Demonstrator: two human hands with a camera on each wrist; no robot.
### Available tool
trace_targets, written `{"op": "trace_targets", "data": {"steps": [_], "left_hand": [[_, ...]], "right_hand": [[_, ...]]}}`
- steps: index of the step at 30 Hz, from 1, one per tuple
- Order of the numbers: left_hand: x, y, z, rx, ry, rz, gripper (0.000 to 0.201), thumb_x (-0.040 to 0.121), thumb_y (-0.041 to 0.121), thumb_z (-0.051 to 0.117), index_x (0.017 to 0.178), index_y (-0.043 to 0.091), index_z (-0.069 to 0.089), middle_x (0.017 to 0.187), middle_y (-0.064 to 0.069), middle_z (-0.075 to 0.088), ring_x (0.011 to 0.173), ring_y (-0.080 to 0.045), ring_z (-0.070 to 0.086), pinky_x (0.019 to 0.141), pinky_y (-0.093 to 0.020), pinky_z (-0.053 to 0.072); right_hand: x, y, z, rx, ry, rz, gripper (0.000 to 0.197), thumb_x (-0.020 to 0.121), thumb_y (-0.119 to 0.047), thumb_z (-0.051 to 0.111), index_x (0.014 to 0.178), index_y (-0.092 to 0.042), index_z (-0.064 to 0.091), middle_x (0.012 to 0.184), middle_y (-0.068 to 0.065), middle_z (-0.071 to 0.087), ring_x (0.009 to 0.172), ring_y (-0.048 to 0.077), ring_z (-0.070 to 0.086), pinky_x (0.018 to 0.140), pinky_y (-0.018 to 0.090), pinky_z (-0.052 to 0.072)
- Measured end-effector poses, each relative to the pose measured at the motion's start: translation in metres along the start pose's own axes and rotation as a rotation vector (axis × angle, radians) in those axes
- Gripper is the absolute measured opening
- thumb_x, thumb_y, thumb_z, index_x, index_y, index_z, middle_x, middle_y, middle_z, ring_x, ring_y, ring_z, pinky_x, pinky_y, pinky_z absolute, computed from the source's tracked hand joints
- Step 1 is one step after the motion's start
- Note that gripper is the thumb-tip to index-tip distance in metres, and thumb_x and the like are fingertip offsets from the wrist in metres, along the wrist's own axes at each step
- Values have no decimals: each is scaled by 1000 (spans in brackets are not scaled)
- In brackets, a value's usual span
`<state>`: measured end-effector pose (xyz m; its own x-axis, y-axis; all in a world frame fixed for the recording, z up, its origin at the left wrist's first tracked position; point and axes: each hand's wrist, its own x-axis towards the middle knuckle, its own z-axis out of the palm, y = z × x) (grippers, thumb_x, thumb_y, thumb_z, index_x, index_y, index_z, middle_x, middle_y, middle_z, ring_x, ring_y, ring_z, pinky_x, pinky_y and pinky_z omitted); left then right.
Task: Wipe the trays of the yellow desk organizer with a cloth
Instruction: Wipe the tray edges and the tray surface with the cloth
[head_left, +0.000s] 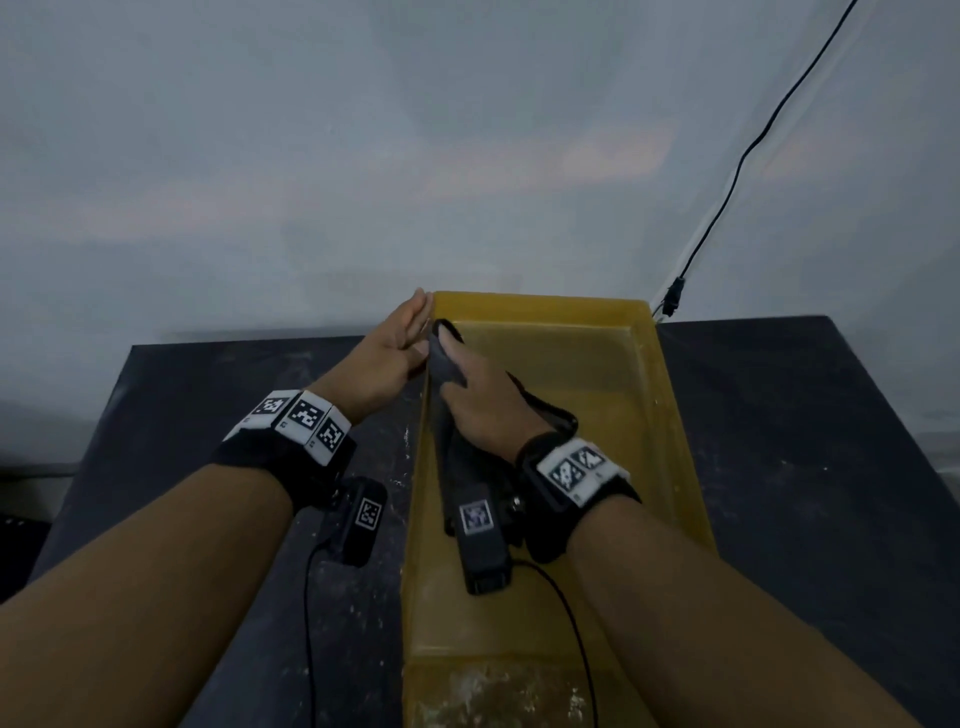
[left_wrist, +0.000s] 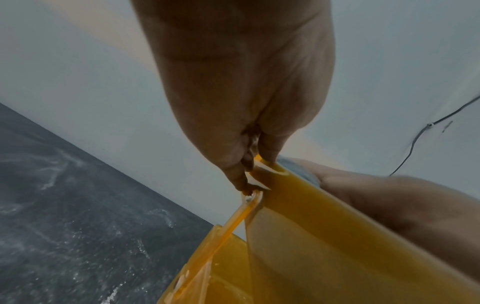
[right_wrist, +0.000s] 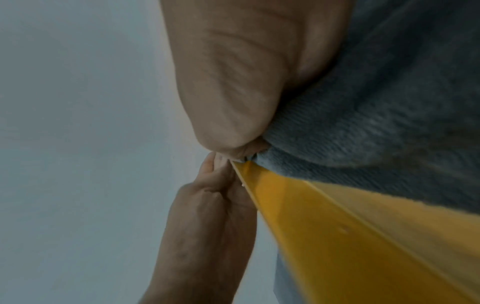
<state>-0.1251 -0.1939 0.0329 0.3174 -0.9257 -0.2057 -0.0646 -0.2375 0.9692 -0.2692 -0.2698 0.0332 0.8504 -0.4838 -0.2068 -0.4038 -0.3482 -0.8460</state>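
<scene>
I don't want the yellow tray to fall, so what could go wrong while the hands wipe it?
1. The left hand steadies only the far corner of the top yellow tray; a hard push from the right hand might shift or tip the organizer on the dark table.
2. The grey cloth is pressed along the tray's thin left wall, which could flex.
3. The wrist camera cable trails across the tray and might snag.
</scene>
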Motion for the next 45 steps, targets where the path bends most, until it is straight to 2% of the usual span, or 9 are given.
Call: {"op": "trace_targets", "data": {"steps": [6, 11, 15, 28, 34, 36, 38, 41, 45], "left_hand": [[-9, 9, 5, -1, 44, 37, 70, 101, -9, 32, 157, 20, 2, 164, 2, 11, 149, -9, 13, 121, -34, 20], [-50, 5, 20, -105, 245, -48, 58, 105, 12, 38, 157, 24, 13, 159, -1, 29, 144, -17, 32, 110, -40, 40], [-95, -12, 29, -146, 57, -107, 42, 107, 23, 35, 148, 28, 40, 138, 7, 58, 122, -16, 57, 103, -39, 44], [-113, -25, 37, -196, 25, -49, 48, 106, 13, 38, 153, 18, 29, 147, 1, 50, 130, -20, 53, 104, -40, 48], [-118, -24, 44, -177, 69, -47, 48, 106, 14, 37, 153, 21, 30, 148, 6, 49, 128, -16, 55, 102, -42, 50], [-120, -22, 45, -164, 68, -38, 47, 106, 13, 37, 153, 21, 32, 147, 7, 50, 127, -15, 56, 100, -40, 52], [-121, -22, 44, -144, 72, -34, 47, 106, 14, 38, 152, 22, 32, 147, 8, 49, 127, -15, 56, 102, -42, 50], [-122, -25, 43, -140, 64, -41, 47, 106, 14, 40, 151, 23, 34, 148, 5, 49, 129, -18, 54, 104, -45, 48], [-124, -22, 44, -158, 55, -33, 47, 105, 11, 39, 151, 21, 36, 144, 3, 54, 126, -17, 57, 102, -38, 50]], "right_hand": [[-56, 10, 21, 60, -22, -54, 66, 98, 1, 44, 159, -16, 24, 162, -5, 27, 146, 3, 22, 99, -8, 11], [-70, 12, 25, 69, -41, -42, 63, 99, -1, 45, 157, -18, 29, 160, -7, 32, 139, -3, 25, 102, -3, 16], [-73, 11, 30, 63, -4, -79, 65, 95, 3, 47, 156, -13, 32, 160, -2, 33, 148, 8, 26, 114, 12, 15], [-154, 9, 58, -26, -79, -80, 60, 96, -2, 47, 154, -15, 38, 155, -7, 41, 133, -7, 33, 99, -6, 21], [-202, 16, 65, -90, -197, -165, 60, 89, 0, 46, 146, -19, 52, 146, -3, 54, 138, 6, 41, 115, 16, 33], [-206, 18, 55, -91, -259, -152, 59, 88, -5, 45, 138, -33, 60, 128, -5, 69, 121, 22, 63, 101, 35, 53], [-199, 17, 45, 15, -173, -112, 54, 91, -2, 46, 134, -29, 65, 115, -8, 74, 93, 8, 72, 80, 29, 60], [-174, 8, 45, 37, 56, -55, 53, 95, -1, 46, 144, -20, 55, 141, -3, 60, 117, -6, 57, 106, 16, 43], [-165, 7, 64, -145, 8, -116, 52, 94, -3, 49, 146, -10, 51, 149, 4, 52, 139, 16, 45, 113, 17, 28]]}}
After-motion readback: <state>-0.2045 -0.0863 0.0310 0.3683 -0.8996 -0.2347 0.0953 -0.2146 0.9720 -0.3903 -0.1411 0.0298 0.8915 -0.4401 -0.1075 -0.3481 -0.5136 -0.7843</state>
